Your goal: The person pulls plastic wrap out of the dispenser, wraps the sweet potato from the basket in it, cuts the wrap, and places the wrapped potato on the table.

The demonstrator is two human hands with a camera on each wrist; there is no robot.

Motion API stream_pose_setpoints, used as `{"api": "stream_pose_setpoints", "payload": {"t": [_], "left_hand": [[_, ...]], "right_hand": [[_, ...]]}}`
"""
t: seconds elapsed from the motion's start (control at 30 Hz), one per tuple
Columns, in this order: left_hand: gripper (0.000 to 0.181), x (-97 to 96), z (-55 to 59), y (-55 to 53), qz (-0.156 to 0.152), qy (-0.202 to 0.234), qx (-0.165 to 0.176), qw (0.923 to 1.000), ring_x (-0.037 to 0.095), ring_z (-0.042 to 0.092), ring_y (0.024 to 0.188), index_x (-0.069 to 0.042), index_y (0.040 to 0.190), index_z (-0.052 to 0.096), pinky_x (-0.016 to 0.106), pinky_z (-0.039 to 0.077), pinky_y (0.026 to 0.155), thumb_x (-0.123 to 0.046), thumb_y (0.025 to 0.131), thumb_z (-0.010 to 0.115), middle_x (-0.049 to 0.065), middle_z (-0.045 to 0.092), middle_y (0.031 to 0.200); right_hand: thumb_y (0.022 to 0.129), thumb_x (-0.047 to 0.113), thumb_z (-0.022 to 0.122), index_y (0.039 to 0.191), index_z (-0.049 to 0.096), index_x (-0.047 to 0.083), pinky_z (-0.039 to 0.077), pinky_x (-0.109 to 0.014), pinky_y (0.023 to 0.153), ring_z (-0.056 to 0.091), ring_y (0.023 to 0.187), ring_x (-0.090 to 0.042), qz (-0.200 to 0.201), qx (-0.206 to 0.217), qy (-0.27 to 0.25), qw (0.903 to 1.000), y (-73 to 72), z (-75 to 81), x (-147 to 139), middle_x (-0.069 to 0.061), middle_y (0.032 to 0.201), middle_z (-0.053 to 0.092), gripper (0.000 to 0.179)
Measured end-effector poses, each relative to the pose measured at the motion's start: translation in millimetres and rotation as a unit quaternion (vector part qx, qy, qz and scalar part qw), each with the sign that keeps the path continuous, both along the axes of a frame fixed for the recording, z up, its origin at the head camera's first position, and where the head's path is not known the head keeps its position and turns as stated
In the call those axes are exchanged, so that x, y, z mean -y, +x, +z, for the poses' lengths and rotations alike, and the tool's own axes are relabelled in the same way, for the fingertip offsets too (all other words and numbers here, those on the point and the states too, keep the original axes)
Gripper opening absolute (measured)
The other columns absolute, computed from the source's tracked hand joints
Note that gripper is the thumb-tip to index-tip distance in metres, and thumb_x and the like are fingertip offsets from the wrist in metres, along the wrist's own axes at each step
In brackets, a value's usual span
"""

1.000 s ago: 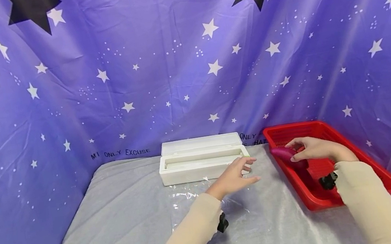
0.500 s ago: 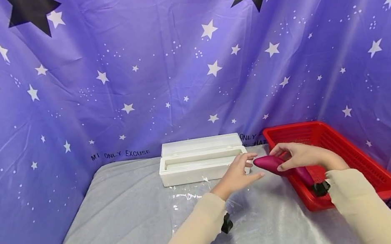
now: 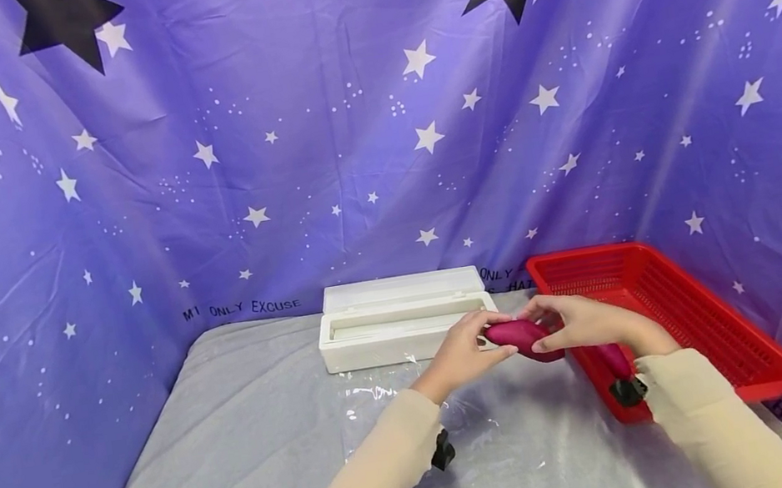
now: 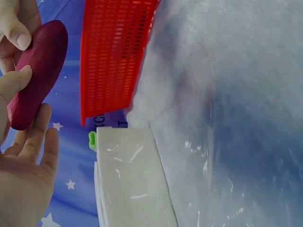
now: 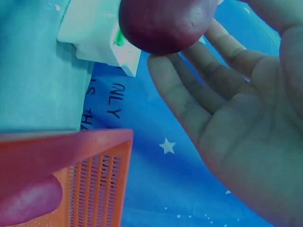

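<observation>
A magenta sweet potato is held up between both hands, over the table just left of the red basket. My left hand grips its left end, the thumb on the near side and fingers beneath, as the left wrist view shows. At the other end, my right hand pinches it between thumb and fingers. A second sweet potato lies in the basket, partly behind the right wrist; the right wrist view catches its rounded end.
Behind the left hand stands a white cling film box, its lid raised, a green piece at its end. Clear film spreads from it over the grey cloth. A purple starry curtain surrounds the table.
The right hand has lifted the sweet potato out of the basket and carried it left. The left hand, earlier holding nothing, now grips its other end.
</observation>
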State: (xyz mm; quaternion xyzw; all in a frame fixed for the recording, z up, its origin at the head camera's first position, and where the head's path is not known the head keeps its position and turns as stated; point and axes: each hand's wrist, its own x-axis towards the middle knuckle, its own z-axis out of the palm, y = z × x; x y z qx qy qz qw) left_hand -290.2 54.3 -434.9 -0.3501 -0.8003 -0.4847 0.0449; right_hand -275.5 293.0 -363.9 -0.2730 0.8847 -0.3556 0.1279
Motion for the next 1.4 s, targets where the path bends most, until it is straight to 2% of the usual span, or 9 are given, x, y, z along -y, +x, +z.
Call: {"api": "stream_pose_setpoints", "payload": {"t": [0.1,0.33,0.4,0.7,0.83,1.13,1.4], "left_hand": [[0.043,7.4,-0.2,0.8,-0.002,-0.001,-0.009,1.0,0.007,0.059,0.1,-0.016,0.129,0.064,0.019,0.052,0.083,-0.021,0.089,0.08,0.001,0.061,0.121],[0.041,26.1,2.3,4.7,-0.003,-0.006,-0.03,0.9995,0.008,0.058,0.103,-0.015,0.126,0.065,0.029,0.054,0.087,-0.02,0.088,0.08,0.002,0.063,0.122],[0.041,30.8,1.6,4.9,0.002,-0.002,-0.026,0.9997,0.008,0.059,0.1,-0.015,0.126,0.065,0.028,0.054,0.085,-0.019,0.088,0.08,0.0,0.063,0.119],[0.041,51.7,-1.5,9.2,0.02,0.01,0.006,0.9997,0.01,0.061,0.095,-0.017,0.122,0.064,0.04,0.056,0.084,-0.021,0.086,0.082,-0.002,0.062,0.111],[0.039,60.0,-5.5,10.9,0.022,0.012,0.007,0.9997,0.01,0.061,0.094,-0.017,0.121,0.064,0.04,0.056,0.083,-0.022,0.086,0.082,-0.003,0.061,0.109],[0.038,80.0,-10.1,17.4,0.021,0.016,-0.007,0.9996,0.011,0.062,0.095,-0.016,0.122,0.064,0.026,0.054,0.085,-0.014,0.087,0.079,-0.004,0.063,0.112],[0.038,98.0,-11.2,23.0,0.017,0.011,0.023,0.9995,0.014,0.062,0.096,-0.015,0.122,0.063,0.035,0.056,0.085,-0.016,0.088,0.079,-0.002,0.063,0.115]], "right_hand": [[0.088,0.02,0.079,0.13,0.056,0.001,0.058,-0.034,0.076,0.065,0.105,-0.034,-0.005,0.004,-0.011,0.9999,1.9,-4.9,3,-0.015,0.118,0.063,0.051],[0.087,0.023,0.08,0.133,0.054,0.005,0.057,-0.034,0.079,0.066,0.102,-0.03,0.006,-0.004,-0.024,0.9997,5.0,-15.8,9,-0.015,0.117,0.064,0.056],[0.086,0.023,0.081,0.134,0.053,0.004,0.058,-0.034,0.079,0.066,0.1,-0.028,0.012,-0.012,-0.026,0.9995,5.8,-18.5,11,-0.015,0.116,0.064,0.058],[0.087,0.022,0.08,0.132,0.057,0.006,0.057,-0.033,0.081,0.067,0.095,-0.022,0.009,-0.053,-0.045,0.9976,9.4,-33.6,19,-0.007,0.105,0.068,0.053],[0.088,0.021,0.08,0.131,0.058,0.009,0.057,-0.031,0.08,0.067,0.095,-0.021,0.008,-0.056,-0.058,0.9967,11.0,-39.0,27,-0.004,0.103,0.069,0.05],[0.086,0.02,0.082,0.126,0.061,0.006,0.057,-0.03,0.078,0.068,0.088,-0.016,0.006,-0.09,-0.084,0.9923,13.8,-50.6,45,-0.003,0.097,0.071,0.047],[0.09,0.022,0.078,0.132,0.059,0.007,0.057,-0.033,0.08,0.067,0.093,-0.019,0.021,-0.084,-0.096,0.9916,18.1,-57.9,60,-0.005,0.103,0.069,0.048]]}}
